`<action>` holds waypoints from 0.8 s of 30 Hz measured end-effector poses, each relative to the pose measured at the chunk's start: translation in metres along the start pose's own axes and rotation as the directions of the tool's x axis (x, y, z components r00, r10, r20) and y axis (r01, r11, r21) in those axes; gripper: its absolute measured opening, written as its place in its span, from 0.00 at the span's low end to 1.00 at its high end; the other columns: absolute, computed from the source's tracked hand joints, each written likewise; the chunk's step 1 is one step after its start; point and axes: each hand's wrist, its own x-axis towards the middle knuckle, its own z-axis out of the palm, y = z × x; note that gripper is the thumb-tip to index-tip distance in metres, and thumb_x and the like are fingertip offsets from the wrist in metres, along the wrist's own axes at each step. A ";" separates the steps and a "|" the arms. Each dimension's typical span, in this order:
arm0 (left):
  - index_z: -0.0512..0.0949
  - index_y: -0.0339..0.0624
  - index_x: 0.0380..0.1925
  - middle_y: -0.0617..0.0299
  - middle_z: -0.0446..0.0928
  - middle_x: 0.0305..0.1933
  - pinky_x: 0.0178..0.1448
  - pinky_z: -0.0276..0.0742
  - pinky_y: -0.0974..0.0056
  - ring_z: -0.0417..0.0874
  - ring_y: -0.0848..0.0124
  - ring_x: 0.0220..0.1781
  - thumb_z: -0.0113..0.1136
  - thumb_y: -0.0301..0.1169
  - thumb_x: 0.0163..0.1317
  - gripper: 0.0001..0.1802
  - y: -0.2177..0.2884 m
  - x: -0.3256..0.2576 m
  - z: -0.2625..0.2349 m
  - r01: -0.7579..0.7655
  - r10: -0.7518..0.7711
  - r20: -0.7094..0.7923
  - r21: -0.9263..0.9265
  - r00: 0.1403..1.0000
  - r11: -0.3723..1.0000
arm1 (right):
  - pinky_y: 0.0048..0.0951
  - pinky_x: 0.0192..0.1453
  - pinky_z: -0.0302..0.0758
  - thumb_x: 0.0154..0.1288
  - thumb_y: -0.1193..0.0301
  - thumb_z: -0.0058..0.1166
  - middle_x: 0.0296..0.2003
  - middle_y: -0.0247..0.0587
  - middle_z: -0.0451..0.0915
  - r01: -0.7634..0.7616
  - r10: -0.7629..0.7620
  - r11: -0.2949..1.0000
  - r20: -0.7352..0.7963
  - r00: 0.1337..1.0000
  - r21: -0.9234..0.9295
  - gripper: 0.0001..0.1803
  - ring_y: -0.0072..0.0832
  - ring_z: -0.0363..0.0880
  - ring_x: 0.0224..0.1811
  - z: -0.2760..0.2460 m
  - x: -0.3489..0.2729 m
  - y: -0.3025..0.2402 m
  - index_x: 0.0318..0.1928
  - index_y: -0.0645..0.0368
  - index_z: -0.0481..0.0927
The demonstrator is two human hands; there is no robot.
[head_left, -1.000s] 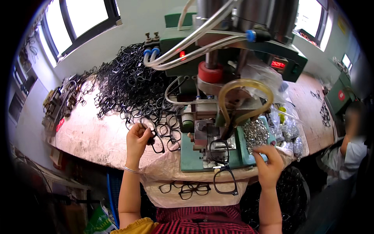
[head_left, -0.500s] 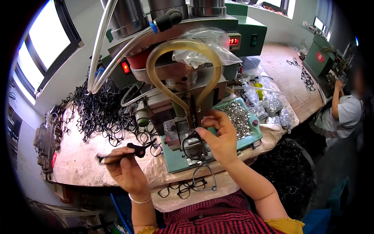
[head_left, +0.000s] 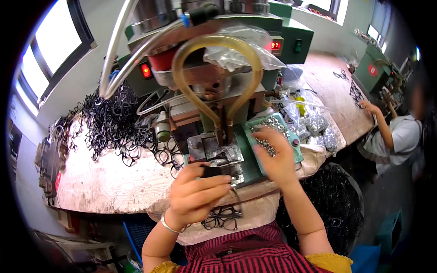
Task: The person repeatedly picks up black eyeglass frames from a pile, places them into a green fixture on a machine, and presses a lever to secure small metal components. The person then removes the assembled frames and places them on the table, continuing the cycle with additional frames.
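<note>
My left hand (head_left: 195, 195) is closed round a dark, slim piece (head_left: 214, 171) at the near left edge of the machine's metal jig (head_left: 218, 154). Motion and my fingers keep its kind hidden. Just below the jig, beside my left fingers, part of a thin eyeglass rim (head_left: 235, 199) shows. My right hand (head_left: 278, 159) is over the near part of a green tray (head_left: 296, 157) of small shiny metal parts (head_left: 271, 123). Its fingers are smeared by motion, so whether they hold anything cannot be told. Two brown tubes from a looped hose (head_left: 255, 68) come down above the jig.
Black eyeglass frames (head_left: 114, 113) are heaped on the wooden table (head_left: 104, 186) at left; others (head_left: 221, 222) lie by my lap. Bagged metal parts (head_left: 317, 123) lie right of the tray. A large dark bin (head_left: 334, 204) stands lower right. A co-worker (head_left: 396, 136) sits at far right.
My left hand has moved right to the jig with the dark piece. My right hand has left the eyeglass frame at the jig and moved right over the tray. The co-worker's arm has reached out.
</note>
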 end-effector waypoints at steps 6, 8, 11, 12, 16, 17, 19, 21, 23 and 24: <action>0.87 0.45 0.40 0.62 0.86 0.48 0.57 0.78 0.49 0.73 0.61 0.35 0.65 0.28 0.47 0.16 -0.003 0.000 0.016 -0.038 0.033 0.081 0.057 0.996 0.998 | 0.29 0.55 0.74 0.60 0.76 0.63 0.43 0.38 0.85 -0.304 0.286 0.948 -0.166 0.944 -0.092 0.13 0.28 0.81 0.47 -0.040 -0.052 0.071 0.46 0.62 0.84; 0.87 0.45 0.41 0.63 0.86 0.48 0.57 0.78 0.49 0.74 0.60 0.37 0.65 0.28 0.49 0.16 -0.001 -0.001 0.012 -0.023 0.021 0.069 0.040 0.997 0.999 | 0.41 0.55 0.73 0.50 0.76 0.67 0.37 0.43 0.82 -0.090 0.109 0.886 0.015 0.994 -0.454 0.15 0.43 0.77 0.47 -0.046 -0.054 0.040 0.42 0.61 0.85; 0.86 0.44 0.43 0.62 0.84 0.52 0.59 0.76 0.48 0.75 0.59 0.39 0.65 0.27 0.51 0.17 0.001 -0.002 0.014 -0.028 0.027 0.050 0.020 0.998 0.999 | 0.43 0.53 0.72 0.49 0.74 0.69 0.33 0.43 0.80 -0.028 0.018 0.841 -0.024 1.000 -0.540 0.13 0.45 0.76 0.44 -0.028 -0.045 0.041 0.39 0.60 0.85; 0.84 0.44 0.47 0.60 0.84 0.54 0.62 0.75 0.47 0.75 0.59 0.39 0.67 0.27 0.51 0.19 0.003 -0.007 0.015 -0.036 0.034 0.049 0.039 0.998 0.999 | 0.43 0.52 0.72 0.50 0.74 0.69 0.34 0.43 0.81 0.009 -0.037 0.829 -0.038 0.999 -0.560 0.11 0.45 0.76 0.45 -0.020 -0.041 0.056 0.36 0.60 0.84; 0.82 0.46 0.49 0.56 0.80 0.59 0.68 0.72 0.47 0.79 0.57 0.51 0.65 0.24 0.55 0.19 0.044 -0.046 0.024 0.208 -0.202 -0.087 0.057 0.975 0.977 | 0.42 0.52 0.72 0.53 0.75 0.66 0.33 0.43 0.80 -0.030 -0.028 0.851 -0.101 0.994 -0.525 0.07 0.44 0.76 0.44 -0.006 -0.027 0.053 0.33 0.60 0.82; 0.82 0.45 0.49 0.57 0.81 0.58 0.68 0.72 0.47 0.80 0.57 0.51 0.66 0.24 0.54 0.19 0.053 -0.058 0.017 0.216 -0.192 -0.164 0.144 0.968 0.966 | 0.42 0.52 0.72 0.53 0.75 0.66 0.33 0.42 0.80 -0.020 -0.052 0.853 -0.123 0.991 -0.522 0.07 0.44 0.76 0.44 -0.003 -0.028 0.053 0.33 0.60 0.81; 0.82 0.43 0.47 0.59 0.83 0.54 0.62 0.75 0.50 0.81 0.55 0.51 0.68 0.25 0.53 0.19 0.058 -0.087 -0.005 0.317 -0.217 -0.279 0.391 0.936 0.864 | 0.40 0.51 0.72 0.55 0.75 0.65 0.33 0.42 0.79 -0.022 -0.065 0.864 -0.155 0.986 -0.504 0.07 0.43 0.76 0.43 -0.002 -0.030 0.058 0.34 0.60 0.81; 0.81 0.38 0.45 0.55 0.84 0.51 0.53 0.74 0.54 0.81 0.54 0.45 0.66 0.17 0.52 0.18 0.049 -0.082 -0.031 0.551 -0.316 -0.574 0.296 0.755 0.780 | 0.40 0.51 0.72 0.56 0.76 0.64 0.33 0.41 0.80 -0.063 -0.001 0.885 -0.136 0.991 -0.462 0.06 0.42 0.77 0.42 -0.005 -0.032 0.064 0.34 0.60 0.80; 0.79 0.34 0.49 0.53 0.84 0.47 0.55 0.74 0.53 0.82 0.54 0.44 0.65 0.16 0.54 0.20 0.015 -0.064 -0.053 0.545 -0.312 -0.571 0.297 0.760 0.785 | 0.39 0.50 0.73 0.58 0.75 0.64 0.34 0.42 0.81 -0.065 0.020 0.913 -0.115 0.993 -0.403 0.05 0.42 0.78 0.42 -0.006 -0.024 0.069 0.35 0.60 0.81; 0.78 0.36 0.52 0.54 0.83 0.46 0.56 0.74 0.53 0.81 0.53 0.46 0.64 0.17 0.55 0.21 -0.007 -0.062 -0.059 0.485 -0.280 -0.453 0.437 0.846 0.757 | 0.39 0.50 0.73 0.59 0.75 0.63 0.34 0.42 0.82 -0.062 0.026 0.927 -0.102 0.994 -0.369 0.05 0.42 0.79 0.41 -0.004 -0.019 0.070 0.36 0.60 0.82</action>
